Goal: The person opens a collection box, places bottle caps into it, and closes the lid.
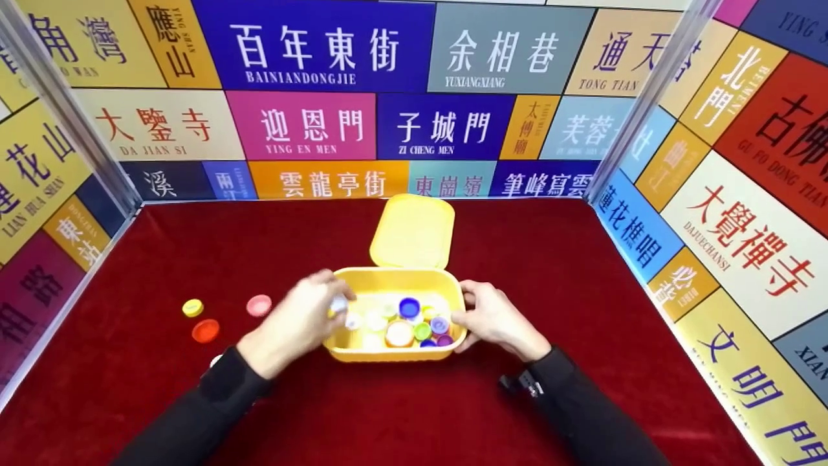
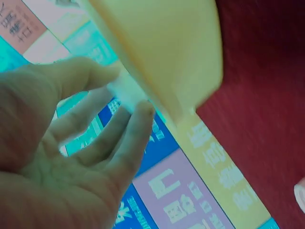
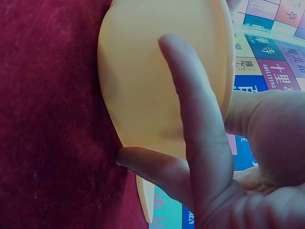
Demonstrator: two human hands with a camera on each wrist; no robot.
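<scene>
A yellow plastic box (image 1: 394, 355) stands on the red cloth and holds several round caps of different colours, among them a blue cap (image 1: 409, 307) and a green cap (image 1: 422, 331). My left hand (image 1: 304, 310) is over the box's left end. Its thumb and fingertips pinch a pale cap (image 2: 127, 90), partly hidden by the fingers and blurred, right at the rim. At the other end, my right hand (image 1: 495, 317) grips the box's right wall, with fingers (image 3: 202, 109) along the outside and the thumb at the rim.
The box's yellow lid (image 1: 414, 232) lies folded back behind it. To the left on the cloth are a yellow cap (image 1: 193, 307), a red cap (image 1: 206, 331), a pink cap (image 1: 259, 305) and a white cap (image 1: 216, 360) half hidden by the left sleeve. Printed panels (image 1: 304, 126) surround the table.
</scene>
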